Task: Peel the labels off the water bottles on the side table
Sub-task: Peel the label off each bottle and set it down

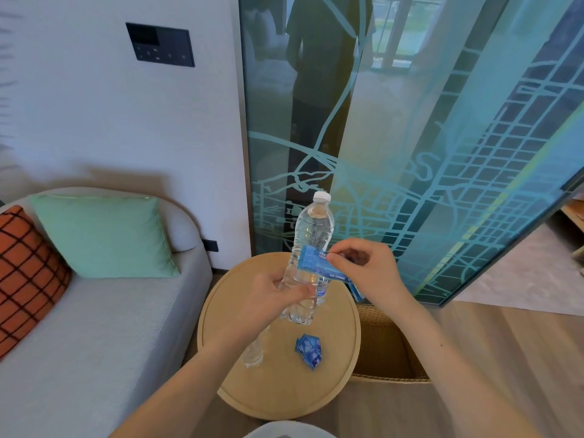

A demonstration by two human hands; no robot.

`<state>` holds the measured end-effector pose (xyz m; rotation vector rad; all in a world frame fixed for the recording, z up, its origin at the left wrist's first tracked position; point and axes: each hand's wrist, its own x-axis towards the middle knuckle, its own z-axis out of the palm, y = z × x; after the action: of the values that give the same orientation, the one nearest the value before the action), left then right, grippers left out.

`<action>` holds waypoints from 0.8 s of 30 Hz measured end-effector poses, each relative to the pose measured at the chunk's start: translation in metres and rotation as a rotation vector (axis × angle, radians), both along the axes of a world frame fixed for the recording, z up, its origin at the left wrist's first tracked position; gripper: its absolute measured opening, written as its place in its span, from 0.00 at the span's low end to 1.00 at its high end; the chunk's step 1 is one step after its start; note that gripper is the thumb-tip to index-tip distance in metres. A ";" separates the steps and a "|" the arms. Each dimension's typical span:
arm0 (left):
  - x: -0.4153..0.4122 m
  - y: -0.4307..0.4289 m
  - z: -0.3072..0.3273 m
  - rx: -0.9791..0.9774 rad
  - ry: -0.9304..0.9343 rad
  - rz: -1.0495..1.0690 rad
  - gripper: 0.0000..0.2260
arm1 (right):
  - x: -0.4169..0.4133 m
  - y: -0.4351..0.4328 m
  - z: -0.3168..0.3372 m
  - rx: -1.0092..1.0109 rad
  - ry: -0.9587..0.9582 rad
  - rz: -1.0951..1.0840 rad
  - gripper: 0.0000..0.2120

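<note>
My left hand grips the lower body of a clear water bottle with a white cap, held upright above the round wooden side table. My right hand pinches the blue label, which is partly pulled away from the bottle's middle and trails off to the right. A second clear bottle with no label lies on the table, partly behind my left forearm. A crumpled blue label rests on the tabletop to the right of that lying bottle.
A grey sofa with a green cushion and an orange checked cushion stands left of the table. A patterned glass panel rises behind it. A woven basket sits to the table's right.
</note>
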<state>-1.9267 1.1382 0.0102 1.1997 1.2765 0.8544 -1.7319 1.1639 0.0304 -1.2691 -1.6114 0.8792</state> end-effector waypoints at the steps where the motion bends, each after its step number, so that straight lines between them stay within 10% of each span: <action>1: 0.000 0.000 -0.001 -0.005 -0.004 0.003 0.10 | -0.001 -0.001 0.000 0.014 -0.007 -0.003 0.05; 24: -0.001 0.004 -0.012 -0.038 -0.015 0.021 0.07 | -0.003 -0.010 0.005 0.101 -0.051 0.070 0.04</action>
<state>-1.9282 1.1419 -0.0016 1.1497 1.2904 0.8496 -1.7348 1.1544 0.0349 -1.1797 -1.7279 0.8031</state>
